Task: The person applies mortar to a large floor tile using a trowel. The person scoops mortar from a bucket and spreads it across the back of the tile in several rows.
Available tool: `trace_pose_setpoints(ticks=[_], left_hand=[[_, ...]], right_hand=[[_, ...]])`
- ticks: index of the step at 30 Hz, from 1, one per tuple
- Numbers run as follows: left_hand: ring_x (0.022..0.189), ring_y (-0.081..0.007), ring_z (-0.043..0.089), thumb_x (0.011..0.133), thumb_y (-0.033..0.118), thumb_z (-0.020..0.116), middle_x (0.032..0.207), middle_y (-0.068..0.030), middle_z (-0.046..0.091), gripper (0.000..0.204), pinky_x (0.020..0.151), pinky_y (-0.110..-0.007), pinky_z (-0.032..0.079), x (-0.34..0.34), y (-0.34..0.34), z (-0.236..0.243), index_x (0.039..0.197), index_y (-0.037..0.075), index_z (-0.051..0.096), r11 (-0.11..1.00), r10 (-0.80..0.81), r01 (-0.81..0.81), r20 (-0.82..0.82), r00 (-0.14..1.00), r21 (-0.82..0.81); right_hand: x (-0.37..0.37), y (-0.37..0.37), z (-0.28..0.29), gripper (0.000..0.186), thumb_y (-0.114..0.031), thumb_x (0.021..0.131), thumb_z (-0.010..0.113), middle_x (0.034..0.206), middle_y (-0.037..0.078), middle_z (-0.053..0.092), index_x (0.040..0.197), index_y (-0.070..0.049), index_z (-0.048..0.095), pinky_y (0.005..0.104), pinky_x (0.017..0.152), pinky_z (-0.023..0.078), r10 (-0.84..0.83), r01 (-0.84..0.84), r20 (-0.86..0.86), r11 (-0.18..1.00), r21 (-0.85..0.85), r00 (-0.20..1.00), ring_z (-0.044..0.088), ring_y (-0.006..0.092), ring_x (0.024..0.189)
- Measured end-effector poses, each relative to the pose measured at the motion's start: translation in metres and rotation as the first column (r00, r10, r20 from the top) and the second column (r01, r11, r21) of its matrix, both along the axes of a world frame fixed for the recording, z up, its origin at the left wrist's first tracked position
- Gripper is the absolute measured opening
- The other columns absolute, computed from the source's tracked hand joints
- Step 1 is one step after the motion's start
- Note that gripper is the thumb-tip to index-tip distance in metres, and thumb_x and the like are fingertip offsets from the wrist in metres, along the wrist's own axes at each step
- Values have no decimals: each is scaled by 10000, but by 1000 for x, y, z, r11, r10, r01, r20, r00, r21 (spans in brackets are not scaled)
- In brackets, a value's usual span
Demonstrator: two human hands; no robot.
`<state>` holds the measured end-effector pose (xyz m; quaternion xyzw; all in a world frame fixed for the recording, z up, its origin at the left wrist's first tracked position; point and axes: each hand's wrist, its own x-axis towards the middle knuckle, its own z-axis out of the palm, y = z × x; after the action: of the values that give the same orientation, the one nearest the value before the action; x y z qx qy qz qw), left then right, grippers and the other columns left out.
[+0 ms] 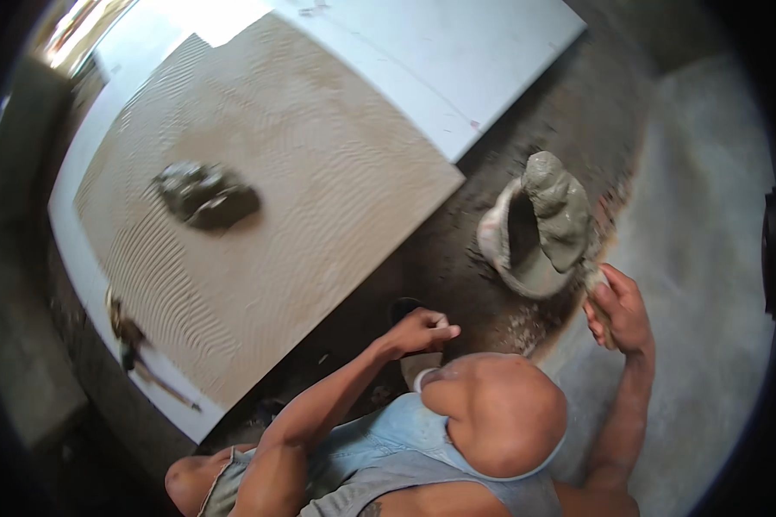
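My right hand [621, 312] is wrapped round the handle of a trowel [597, 297], whose blade is hidden under a thick heap of wet grey mortar [559, 211]. The loaded blade is over a mortar-smeared bucket [494, 233] on the floor. Beside my bent knee, my left hand [422, 333] is curled closed with nothing visible in it. To the left lies a large white tile [82, 168], its upper face mostly spread with ridged beige adhesive [319, 181]. A lump of grey mortar [205, 196] sits on that layer.
A long-handled tool [142, 358] lies at the tile's lower left edge. Another white slab surface [440, 60] extends along the far side. A pale grey concrete surface [698, 215] rises at the right. Dark, dirty floor [440, 233] runs between tile and bucket.
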<state>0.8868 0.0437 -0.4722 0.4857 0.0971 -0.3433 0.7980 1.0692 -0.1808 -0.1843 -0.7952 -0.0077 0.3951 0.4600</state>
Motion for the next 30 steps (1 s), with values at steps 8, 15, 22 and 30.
trace_pose_setpoints(ticks=[8,15,22,30], left_hand=[[805,-95,628,940,293,748,1006,-40,640,428,693,-243,510,5,48,51,1211,3,586,727,680,-669,31,732,-156],[825,-101,625,922,324,773,1031,-55,638,508,711,-251,509,-10,58,64,1241,-25,587,547,829,-823,-33,558,-154],[779,-82,588,953,404,717,852,-2,643,330,700,-245,470,-9,60,54,920,79,666,681,732,-730,17,681,-59],[716,-60,574,982,269,684,765,23,626,220,644,-243,460,-2,39,62,907,64,656,754,624,-651,214,751,86]], right_hand=[[-8,220,-7,292,-335,1017,613,644,-14,555,1031,-44,595,246,453,411,592,-612,187,788,72,784,518,56,506],[-46,326,-16,331,-261,949,686,854,214,714,1146,-11,595,464,690,532,525,-637,784,737,-224,331,729,373,795],[-58,344,-66,346,-184,963,661,879,201,690,1249,-18,560,470,646,540,234,-692,960,719,-64,153,699,418,736],[-50,346,-81,514,-226,936,694,948,219,690,1369,-17,515,468,693,550,310,-675,944,721,-154,116,688,434,844]])
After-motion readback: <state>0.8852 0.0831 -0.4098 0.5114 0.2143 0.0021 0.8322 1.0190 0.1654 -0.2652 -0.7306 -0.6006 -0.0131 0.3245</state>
